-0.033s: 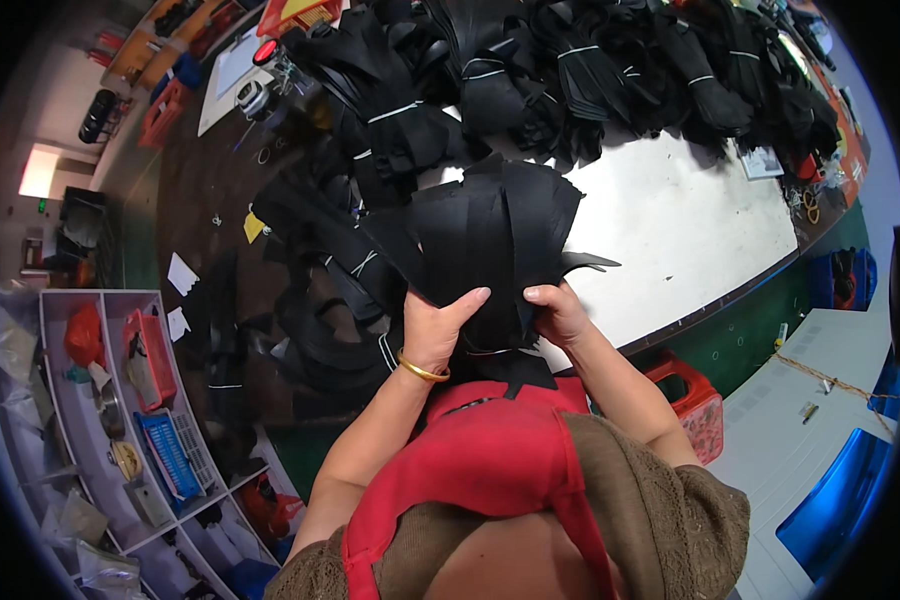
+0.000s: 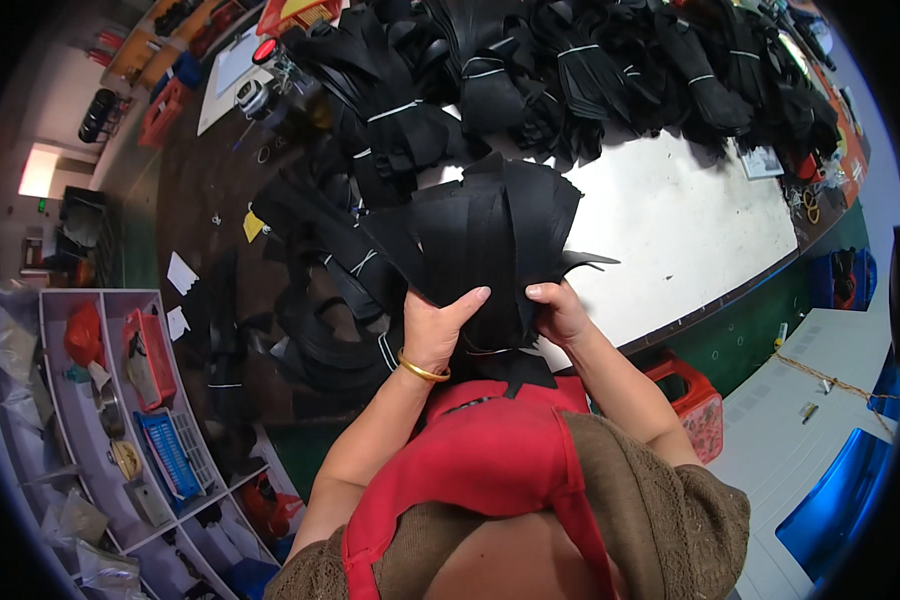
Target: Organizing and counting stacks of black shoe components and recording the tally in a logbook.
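Both my hands hold up a fanned stack of flat black pieces (image 2: 480,235) over the near edge of the white table (image 2: 690,220). My left hand (image 2: 435,332), with a gold bangle on the wrist, grips the stack's lower left, thumb stretched across the front. At the lower right edge, my right hand (image 2: 562,312) pinches the same stack. Below the hands a black strip hangs down onto my red apron (image 2: 490,460). More loose black pieces (image 2: 320,300) lie heaped on the table to the left of the stack.
Many bundles of black pieces tied with white bands (image 2: 570,60) cover the far side of the table. A grey compartment shelf (image 2: 100,400) stands at the left. A red crate (image 2: 695,400) sits under the table edge, and a blue chair (image 2: 840,500) is at the lower right.
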`<state>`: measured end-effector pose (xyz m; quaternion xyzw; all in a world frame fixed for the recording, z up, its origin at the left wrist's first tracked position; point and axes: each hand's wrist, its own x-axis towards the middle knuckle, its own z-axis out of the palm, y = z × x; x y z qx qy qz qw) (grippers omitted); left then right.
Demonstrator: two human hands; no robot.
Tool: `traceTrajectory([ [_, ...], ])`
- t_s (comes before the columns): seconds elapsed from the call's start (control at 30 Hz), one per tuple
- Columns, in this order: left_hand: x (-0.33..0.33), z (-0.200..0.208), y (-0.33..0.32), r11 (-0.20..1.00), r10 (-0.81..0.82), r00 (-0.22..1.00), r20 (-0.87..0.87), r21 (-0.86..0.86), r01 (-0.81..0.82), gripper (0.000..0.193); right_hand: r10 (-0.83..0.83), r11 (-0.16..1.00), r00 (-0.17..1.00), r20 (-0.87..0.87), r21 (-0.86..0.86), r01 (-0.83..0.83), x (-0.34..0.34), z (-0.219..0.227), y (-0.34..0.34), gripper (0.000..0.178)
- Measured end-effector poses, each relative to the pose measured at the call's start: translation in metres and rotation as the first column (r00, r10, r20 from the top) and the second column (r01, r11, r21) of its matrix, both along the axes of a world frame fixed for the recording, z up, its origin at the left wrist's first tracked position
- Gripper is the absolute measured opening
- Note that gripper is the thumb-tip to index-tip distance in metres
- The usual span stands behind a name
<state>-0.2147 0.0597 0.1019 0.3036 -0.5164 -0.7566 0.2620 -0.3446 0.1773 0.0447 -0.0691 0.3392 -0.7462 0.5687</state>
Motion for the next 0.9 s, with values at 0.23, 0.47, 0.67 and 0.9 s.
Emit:
traceTrajectory([
  [0.23, -0.002, -0.001, 0.003, 0.999, 0.031, 0.999, -0.032, -0.023, -0.031, 0.058, -0.015, 1.000, 1.000, 0.011, -0.020, 0.015, 0.001, -0.010, -0.001, 0.055],
  [0.47, -0.004, 0.001, 0.005, 0.999, 0.023, 0.999, -0.024, -0.037, -0.024, 0.058, -0.013, 1.000, 1.000, 0.021, 0.002, 0.013, -0.002, -0.010, 0.002, 0.056],
  [0.67, -0.005, 0.002, 0.011, 0.999, 0.043, 0.999, 0.009, 0.019, -0.044, 0.055, -0.022, 1.000, 0.990, 0.138, -0.004, 0.022, 0.005, -0.019, 0.004, 0.056],
  [0.9, -0.017, 0.003, 0.014, 1.000, -0.022, 0.999, 0.024, 0.021, 0.022, 0.046, -0.054, 0.998, 0.963, 0.266, -0.021, 0.062, -0.002, -0.025, 0.015, 0.046],
])
